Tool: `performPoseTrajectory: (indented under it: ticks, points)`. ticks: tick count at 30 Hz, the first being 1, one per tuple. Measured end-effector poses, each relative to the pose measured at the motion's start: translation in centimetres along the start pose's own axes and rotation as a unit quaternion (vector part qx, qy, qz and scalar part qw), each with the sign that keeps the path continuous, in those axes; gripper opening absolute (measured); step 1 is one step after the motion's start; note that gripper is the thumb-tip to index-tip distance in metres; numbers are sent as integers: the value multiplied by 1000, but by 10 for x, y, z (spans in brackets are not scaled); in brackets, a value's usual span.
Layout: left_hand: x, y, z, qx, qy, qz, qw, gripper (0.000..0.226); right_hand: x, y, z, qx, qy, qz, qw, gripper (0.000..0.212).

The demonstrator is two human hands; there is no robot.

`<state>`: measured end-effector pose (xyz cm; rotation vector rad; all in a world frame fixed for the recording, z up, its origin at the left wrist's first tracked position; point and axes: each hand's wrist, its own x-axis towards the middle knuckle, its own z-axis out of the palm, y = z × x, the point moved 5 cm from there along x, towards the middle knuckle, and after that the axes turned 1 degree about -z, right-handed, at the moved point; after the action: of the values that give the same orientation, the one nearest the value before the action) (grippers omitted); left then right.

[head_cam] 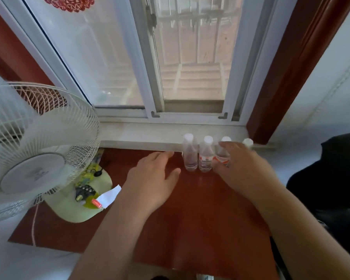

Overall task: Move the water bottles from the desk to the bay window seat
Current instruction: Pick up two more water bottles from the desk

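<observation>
Two bare forearms reach from the near edge across a red-brown wooden surface toward a row of water bottles below a window.

Largest is the window, its white frame filling the far half, with a pale sill at its foot. A white fan on a pale green base stands at the left. The left hand hovers over the wood, fingers straight and relaxed, holding nothing. The right hand lies over the right end of the row, its fingers curved around the third bottle. Four small clear bottles with white caps stand upright, side by side, against the sill's front edge: the first bottle, second bottle, the third, and a fourth bottle, mostly hidden behind the right hand.
</observation>
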<state>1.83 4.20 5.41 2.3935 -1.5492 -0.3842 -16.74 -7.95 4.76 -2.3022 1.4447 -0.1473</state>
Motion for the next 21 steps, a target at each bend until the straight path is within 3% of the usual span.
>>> performPoseTrajectory:
  ticks: [10,15,21]
  points:
    - [114,-38,81,-209,7,-34,977,77,54,18,39,69,-47,-8,996,60]
    - [159,-37,108,-176,-17,4,984,69,80,21,59,82,-54,2,995,63]
    - [183,-14,111,-86,5,81,993,60,121,23,76,45,-55,20,997,66]
